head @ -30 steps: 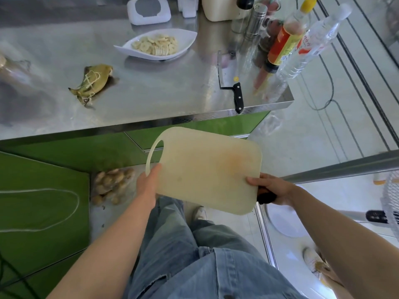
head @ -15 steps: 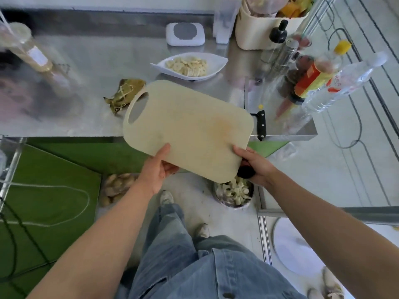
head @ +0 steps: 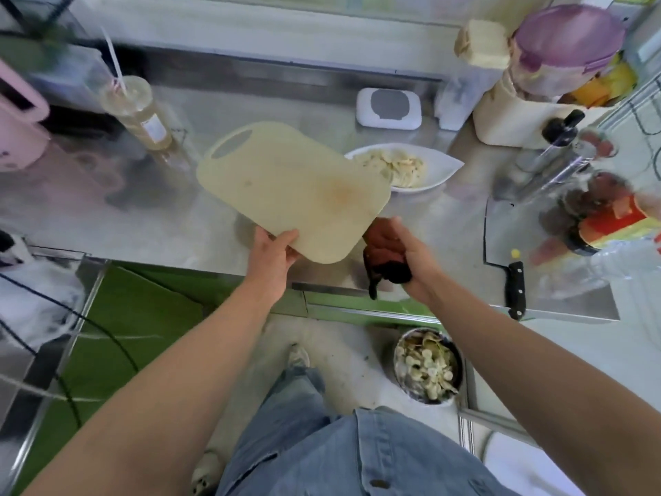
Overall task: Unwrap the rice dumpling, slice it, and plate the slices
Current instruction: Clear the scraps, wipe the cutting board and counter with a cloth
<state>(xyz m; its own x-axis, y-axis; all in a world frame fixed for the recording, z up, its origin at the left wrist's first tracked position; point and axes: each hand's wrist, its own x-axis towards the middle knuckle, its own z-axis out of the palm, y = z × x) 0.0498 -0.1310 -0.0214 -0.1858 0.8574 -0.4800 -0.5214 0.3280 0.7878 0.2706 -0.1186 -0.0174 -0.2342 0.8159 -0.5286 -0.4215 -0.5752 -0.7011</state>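
Gripping cutting board (head: 286, 184) and dark cloth (head: 388, 264)

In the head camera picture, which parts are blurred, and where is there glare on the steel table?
Head view: the red-and-orange sauce bottles at the right edge are smeared by motion blur; head view: the pale plastic cutting board and the black-handled steel cleaver look fairly sharp; head view: the stainless steel table shows soft glare and hazy reflections.

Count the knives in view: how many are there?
1. The cleaver lies flat on the steel counter, right of the right hand, handle toward the person. The held board may hide others.
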